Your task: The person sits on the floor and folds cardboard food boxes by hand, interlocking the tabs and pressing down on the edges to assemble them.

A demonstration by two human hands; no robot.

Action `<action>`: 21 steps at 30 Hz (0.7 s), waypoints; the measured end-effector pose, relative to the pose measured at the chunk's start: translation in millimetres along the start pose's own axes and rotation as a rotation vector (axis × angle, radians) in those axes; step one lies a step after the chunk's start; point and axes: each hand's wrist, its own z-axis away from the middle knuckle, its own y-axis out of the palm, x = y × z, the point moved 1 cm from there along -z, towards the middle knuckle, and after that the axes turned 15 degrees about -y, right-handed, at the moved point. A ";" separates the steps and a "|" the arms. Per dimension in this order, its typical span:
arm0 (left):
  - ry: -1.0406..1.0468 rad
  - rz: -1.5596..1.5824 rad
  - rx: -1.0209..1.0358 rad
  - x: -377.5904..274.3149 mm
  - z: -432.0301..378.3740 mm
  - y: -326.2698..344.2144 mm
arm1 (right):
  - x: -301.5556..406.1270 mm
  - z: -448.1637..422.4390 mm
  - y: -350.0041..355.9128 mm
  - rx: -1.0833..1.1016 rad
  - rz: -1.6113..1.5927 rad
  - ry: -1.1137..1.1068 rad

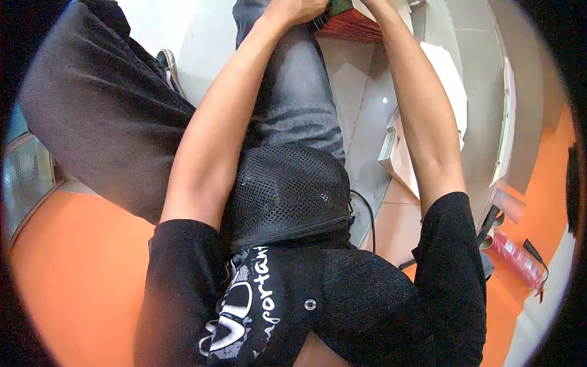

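Note:
Both arms reach to the top edge of the head view. My left hand (300,10) is partly cut off there, beside a dark, bristly-looking edge and a red folded thing (351,25) with a green part above it. Of my right hand (370,2) only the wrist and a sliver show, at the other side of the red thing. Whether either hand holds it cannot be told. A black mesh bag (291,192) with a zipper lies across my lap, over grey jeans (298,82).
Another person's dark-clothed leg (114,110) and a sneaker (170,69) are at the left. Stacked paper sheets (390,149) lie beneath my right arm, a white sheet (447,87) beyond it. A black cable (370,215) curves beside the bag. A red wrapped roll (516,261) lies lower right.

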 end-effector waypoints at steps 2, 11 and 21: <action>0.018 0.037 -0.009 -0.8 1.9 1.8 | -1.1 1.6 1.4 -0.009 0.014 0.030; -0.009 0.087 0.048 5.6 0.1 0.6 | 45.2 24.3 -61.3 0.245 -0.160 0.059; 0.034 0.145 0.165 2.1 -1.7 -0.3 | 14.7 76.1 -44.4 0.262 -0.119 -0.278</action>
